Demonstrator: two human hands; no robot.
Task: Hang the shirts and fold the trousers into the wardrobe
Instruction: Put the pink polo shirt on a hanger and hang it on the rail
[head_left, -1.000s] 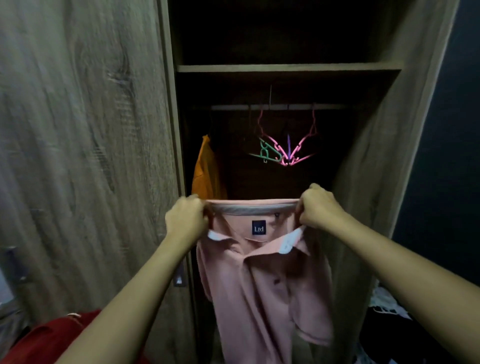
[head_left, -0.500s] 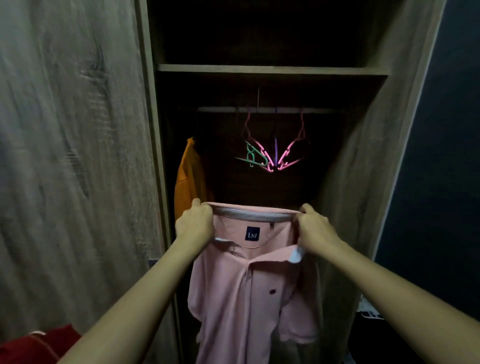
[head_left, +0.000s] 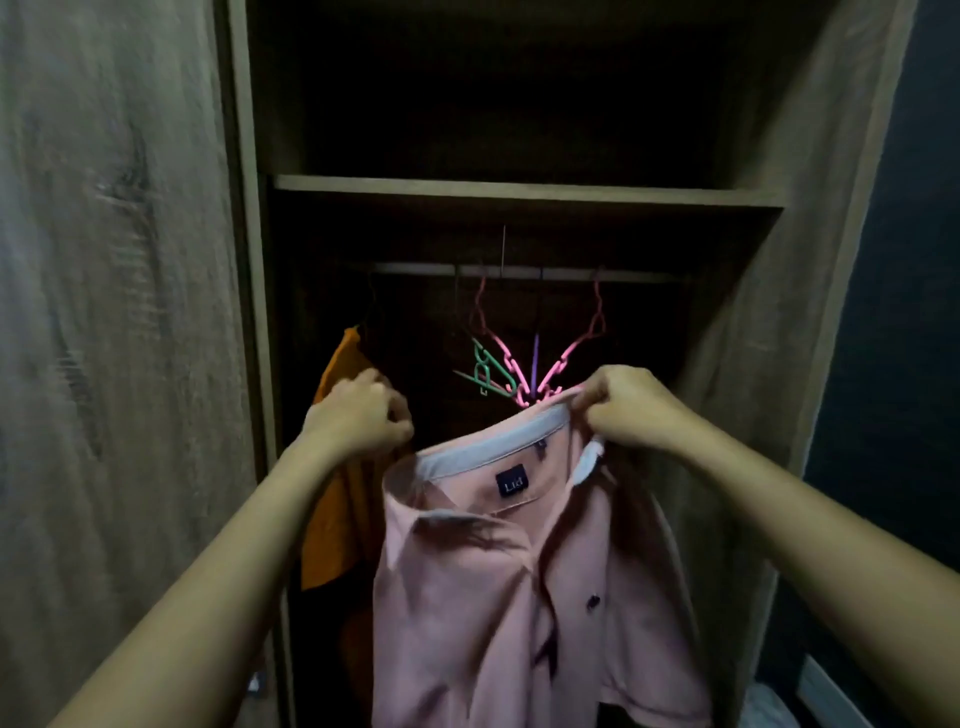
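A pink polo shirt (head_left: 509, 597) with a grey collar band and a dark label hangs in front of the open wardrobe. My right hand (head_left: 634, 410) pinches the right end of its collar and holds it up. My left hand (head_left: 358, 415) is just above and left of the sagging left end of the collar, fingers curled, with nothing visible in it. Behind the shirt, empty pink hangers (head_left: 571, 353) and a green hanger (head_left: 488, 374) hang from the rail (head_left: 519, 270). An orange shirt (head_left: 337, 499) hangs at the rail's left end, partly behind my left hand.
A wooden shelf (head_left: 519, 189) runs above the rail. The closed wardrobe door (head_left: 119, 312) fills the left side, and the right side panel (head_left: 789, 338) is close to my right arm. The wardrobe's inside is dark. Something pale lies on the floor at lower right (head_left: 769, 706).
My left hand has come off the collar and moved up and left; the shirt's left side has dropped. My right hand has lifted its end of the collar toward the hangers.
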